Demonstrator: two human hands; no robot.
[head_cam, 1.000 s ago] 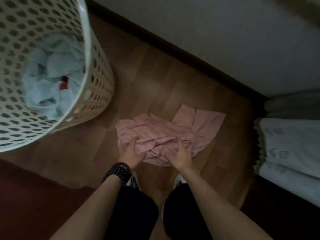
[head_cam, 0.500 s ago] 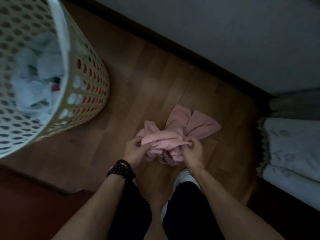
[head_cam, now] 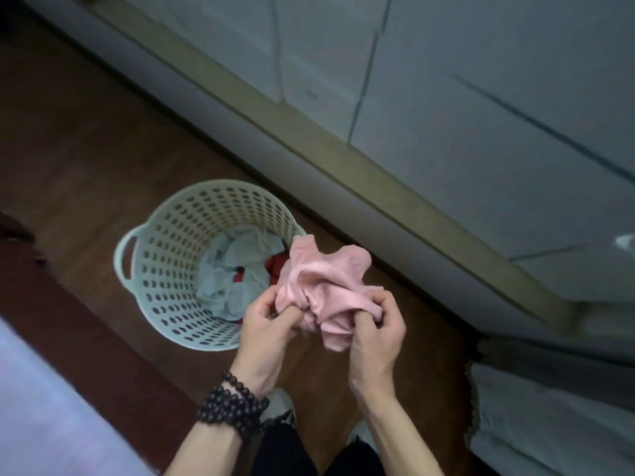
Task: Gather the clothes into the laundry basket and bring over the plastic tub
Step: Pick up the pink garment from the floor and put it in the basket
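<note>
Wooden floor (head_cam: 103,139) runs beside pale cabinet doors (head_cam: 446,80). Left hand (head_cam: 264,324) and right hand (head_cam: 376,333) both pinch a bunched pink garment (head_cam: 323,283), raised at the near rim of the white perforated laundry basket (head_cam: 165,255), which holds light blue and red clothes (head_cam: 233,273).

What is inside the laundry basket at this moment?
The laundry basket holds crumpled pale blue clothing with red fabric beneath it. The pink garment, held by both hands, covers the basket's right edge, so anything there is hidden.
</note>
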